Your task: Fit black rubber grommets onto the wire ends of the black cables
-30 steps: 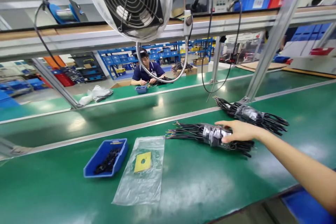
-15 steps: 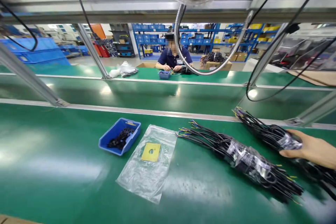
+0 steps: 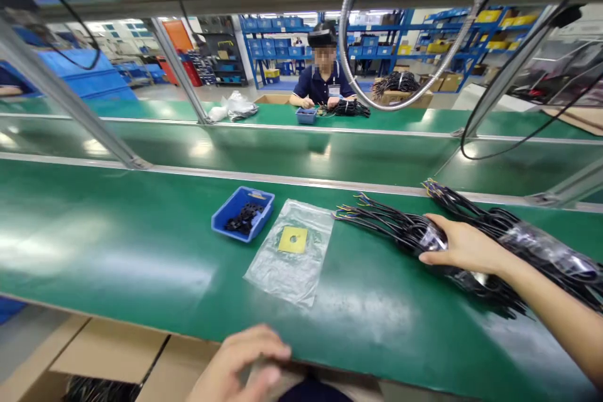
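Observation:
My right hand lies over the nearer bundle of black cables, thumb and fingers spread around its plastic-wrapped middle. Beyond it lies a second wrapped bundle, not touched by the hand. At the bottom, my left hand is raised near the table's front edge, fingers curved and apart, nothing between them. A clear plastic bag lies flat left of the cables, with a yellow square that has a hole in it. Left of the bag stands a blue bin holding small black parts.
Metal posts and a rail border the green table at the back. A flexible metal hose and cables hang above. Cardboard boxes stand below the front edge. A person sits at the opposite bench.
My right hand has moved left from the farther bundle to the nearer one. My left hand has come into view at the bottom. The view has tilted down and shifted left.

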The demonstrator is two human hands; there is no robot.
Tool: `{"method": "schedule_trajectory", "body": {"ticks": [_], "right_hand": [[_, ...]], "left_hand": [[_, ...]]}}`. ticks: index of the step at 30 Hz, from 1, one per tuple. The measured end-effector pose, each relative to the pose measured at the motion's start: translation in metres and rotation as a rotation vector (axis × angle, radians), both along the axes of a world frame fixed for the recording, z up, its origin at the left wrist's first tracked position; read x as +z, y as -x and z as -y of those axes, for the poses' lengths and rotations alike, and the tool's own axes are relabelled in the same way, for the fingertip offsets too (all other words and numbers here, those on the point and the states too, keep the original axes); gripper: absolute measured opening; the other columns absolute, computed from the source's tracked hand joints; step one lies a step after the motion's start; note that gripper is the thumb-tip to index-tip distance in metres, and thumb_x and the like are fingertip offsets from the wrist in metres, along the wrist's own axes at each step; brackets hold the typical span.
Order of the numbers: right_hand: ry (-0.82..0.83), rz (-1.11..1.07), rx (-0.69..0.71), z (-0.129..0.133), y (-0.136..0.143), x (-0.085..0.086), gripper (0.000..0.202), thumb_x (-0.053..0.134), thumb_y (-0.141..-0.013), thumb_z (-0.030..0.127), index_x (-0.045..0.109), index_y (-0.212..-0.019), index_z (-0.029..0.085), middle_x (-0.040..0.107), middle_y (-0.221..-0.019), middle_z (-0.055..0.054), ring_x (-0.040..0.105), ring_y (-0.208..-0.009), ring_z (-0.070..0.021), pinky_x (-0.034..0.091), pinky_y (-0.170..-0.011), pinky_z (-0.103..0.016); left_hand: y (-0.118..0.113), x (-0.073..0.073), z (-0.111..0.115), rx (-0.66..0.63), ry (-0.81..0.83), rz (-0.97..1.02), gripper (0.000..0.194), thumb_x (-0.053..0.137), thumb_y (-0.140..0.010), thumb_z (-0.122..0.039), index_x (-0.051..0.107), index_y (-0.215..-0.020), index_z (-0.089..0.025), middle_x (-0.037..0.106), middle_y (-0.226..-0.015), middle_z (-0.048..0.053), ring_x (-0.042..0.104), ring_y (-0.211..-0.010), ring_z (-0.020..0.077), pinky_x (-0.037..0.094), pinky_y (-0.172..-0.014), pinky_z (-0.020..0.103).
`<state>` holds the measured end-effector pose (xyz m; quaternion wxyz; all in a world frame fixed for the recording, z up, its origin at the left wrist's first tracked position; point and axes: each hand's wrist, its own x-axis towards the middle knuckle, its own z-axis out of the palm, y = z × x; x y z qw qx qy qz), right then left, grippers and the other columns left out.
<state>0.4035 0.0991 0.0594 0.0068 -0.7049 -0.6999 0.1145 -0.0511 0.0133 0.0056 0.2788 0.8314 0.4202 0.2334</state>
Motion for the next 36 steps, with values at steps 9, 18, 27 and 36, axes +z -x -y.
{"method": "schedule_trajectory", "body": {"ticks": [9, 18, 27, 36], "right_hand": [[-0.584, 0.506, 0.11, 0.079, 0.048, -0.016, 0.05, 0.041, -0.089, 0.044, 0.045, -0.13, 0.016, 0.058, -0.109, -0.02, 0.057, -0.086, -0.0388, 0.043, -0.063, -0.047], [-0.286, 0.233, 0.142, 0.027, 0.09, -0.022, 0.095, 0.053, -0.069, 0.074, 0.037, -0.139, 0.013, 0.059, -0.116, -0.021, 0.06, -0.095, -0.0427, 0.052, -0.065, -0.05], [-0.16, 0.062, -0.02, 0.014, 0.059, -0.038, 0.068, 0.057, -0.069, 0.071, 0.056, -0.119, 0.024, 0.069, -0.083, -0.012, 0.066, -0.07, -0.0381, 0.055, -0.055, -0.049], [-0.71, 0.0, 0.317, 0.018, 0.173, -0.046, 0.032, 0.05, -0.087, 0.037, 0.054, -0.113, 0.019, 0.059, -0.11, -0.013, 0.049, -0.116, -0.0338, 0.043, -0.098, -0.054]], "left_hand": [[-0.002, -0.028, -0.033, 0.057, -0.398, -0.166, 0.032, 0.059, -0.084, -0.032, 0.061, -0.114, -0.021, 0.063, -0.122, 0.011, 0.056, -0.117, 0.028, 0.049, -0.097, 0.046], [-0.007, -0.032, -0.028, 0.128, -0.304, -0.084, 0.028, 0.059, -0.083, -0.03, 0.064, -0.109, -0.021, 0.066, -0.117, 0.011, 0.057, -0.115, 0.0286, 0.048, -0.097, 0.048], [0.068, 0.025, -0.115, 0.511, -0.128, 0.288, 0.03, 0.061, -0.08, -0.03, 0.065, -0.108, -0.021, 0.064, -0.116, 0.008, 0.057, -0.111, 0.0248, 0.045, -0.099, 0.041], [0.078, -0.007, -0.222, 0.5, 0.171, 0.475, 0.039, 0.058, -0.077, -0.032, 0.068, -0.107, -0.01, 0.071, -0.105, 0.012, 0.066, -0.097, 0.0307, 0.049, -0.092, 0.047]]}}
